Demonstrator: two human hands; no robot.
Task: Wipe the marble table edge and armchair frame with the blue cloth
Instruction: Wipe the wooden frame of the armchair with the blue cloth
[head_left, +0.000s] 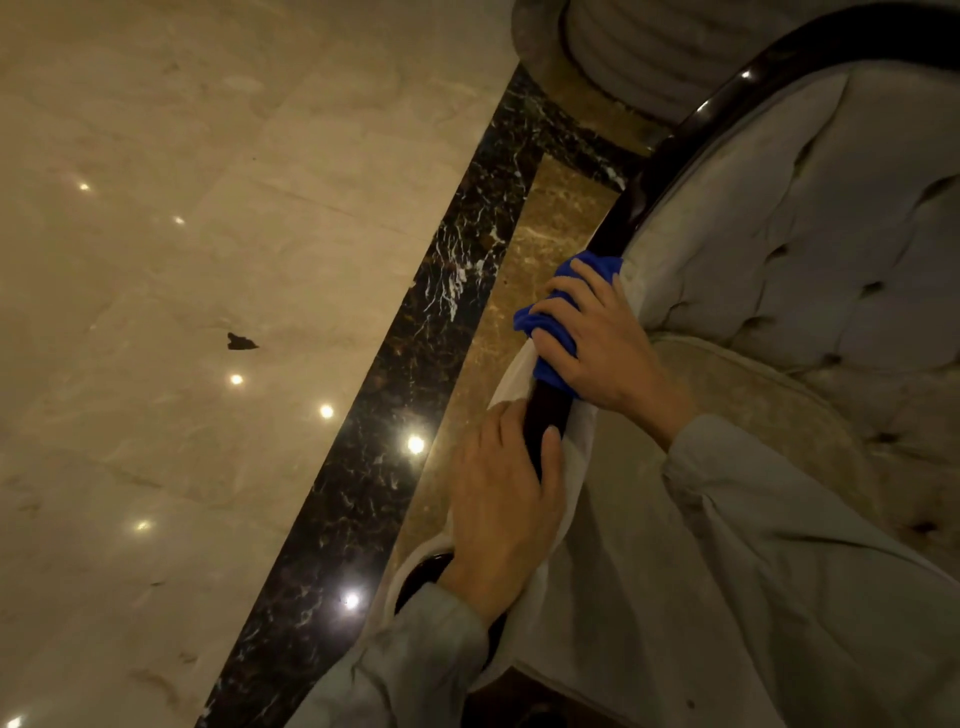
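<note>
The armchair's dark glossy wooden frame (631, 202) curves from the top right down to the lower middle. My right hand (602, 338) presses the bunched blue cloth (545, 325) around the frame's arm rail. My left hand (506, 499) grips the same rail lower down, fingers wrapped over the dark wood. The chair's tufted grey upholstery (810, 249) fills the right side. A white fabric cover (511, 382) drapes beside the rail between my hands. No marble table edge is identifiable.
Polished beige marble floor (208, 260) spreads to the left, with ceiling-light reflections and a small dark chip (240, 341). A dark veined marble band (415, 395) runs diagonally beside a brown inlay (550, 228). A grey rounded object (623, 47) stands behind the chair.
</note>
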